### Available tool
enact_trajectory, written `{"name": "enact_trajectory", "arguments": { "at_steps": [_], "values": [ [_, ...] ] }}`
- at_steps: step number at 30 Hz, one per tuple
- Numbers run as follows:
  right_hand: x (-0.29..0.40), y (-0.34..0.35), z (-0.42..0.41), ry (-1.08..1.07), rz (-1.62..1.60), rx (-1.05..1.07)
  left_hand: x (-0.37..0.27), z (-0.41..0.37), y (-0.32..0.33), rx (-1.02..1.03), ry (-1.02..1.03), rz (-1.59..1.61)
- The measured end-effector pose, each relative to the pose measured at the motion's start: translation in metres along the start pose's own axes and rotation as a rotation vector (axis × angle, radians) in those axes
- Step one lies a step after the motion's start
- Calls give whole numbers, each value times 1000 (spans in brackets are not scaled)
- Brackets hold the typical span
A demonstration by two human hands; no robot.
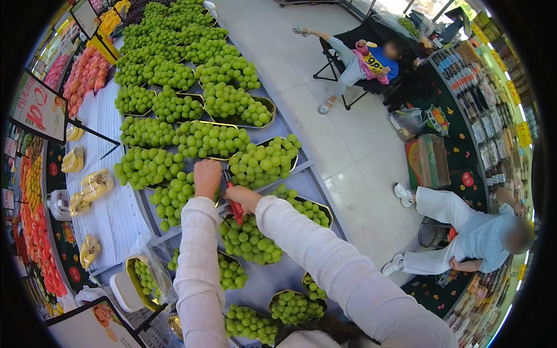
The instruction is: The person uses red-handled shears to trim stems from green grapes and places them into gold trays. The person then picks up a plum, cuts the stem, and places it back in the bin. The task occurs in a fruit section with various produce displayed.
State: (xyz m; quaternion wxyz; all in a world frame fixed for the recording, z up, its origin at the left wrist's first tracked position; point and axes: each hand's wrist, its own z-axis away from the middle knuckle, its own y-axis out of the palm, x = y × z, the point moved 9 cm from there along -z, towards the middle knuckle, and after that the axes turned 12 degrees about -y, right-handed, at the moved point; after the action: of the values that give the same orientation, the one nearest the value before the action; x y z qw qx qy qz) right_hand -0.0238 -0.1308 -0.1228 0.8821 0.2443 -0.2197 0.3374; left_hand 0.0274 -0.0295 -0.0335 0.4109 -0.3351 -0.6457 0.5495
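Observation:
My right hand [244,199] grips red-handled snips [235,208], whose dark blades point away from me between bunches of grapes. Just left of the blades is my left hand [207,176], seen from the back with its fingers curled down. Whether those fingers pinch a stem is hidden. A bunch of green grapes [177,198] lies below and left of that hand. Another green bunch [263,162] rests in a dark, gold-rimmed tray to the right of the blades. Under my right wrist sits one more tray of green grapes [251,241].
Rows of grape trays [174,65] cover the far stand. Bananas [96,184] lie on white sheeting at left, near a sign on a black arm [93,132]. One person sits in a folding chair [348,56]; another sits on a stool [435,230] at right. A cardboard box [428,161] stands between them.

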Motion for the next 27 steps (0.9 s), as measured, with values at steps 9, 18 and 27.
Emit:
{"name": "enact_trajectory", "arguments": {
  "at_steps": [9,18,27],
  "values": [
    [5,4,-14,-161,100,-156,11,4,3,-11,-43,6],
    [14,-26,-7,-223,361,-259,7,-9,2,5,-62,-11],
    [22,-28,2,-166,443,-225,13,-15,4,19,-103,102]
  ]
}}
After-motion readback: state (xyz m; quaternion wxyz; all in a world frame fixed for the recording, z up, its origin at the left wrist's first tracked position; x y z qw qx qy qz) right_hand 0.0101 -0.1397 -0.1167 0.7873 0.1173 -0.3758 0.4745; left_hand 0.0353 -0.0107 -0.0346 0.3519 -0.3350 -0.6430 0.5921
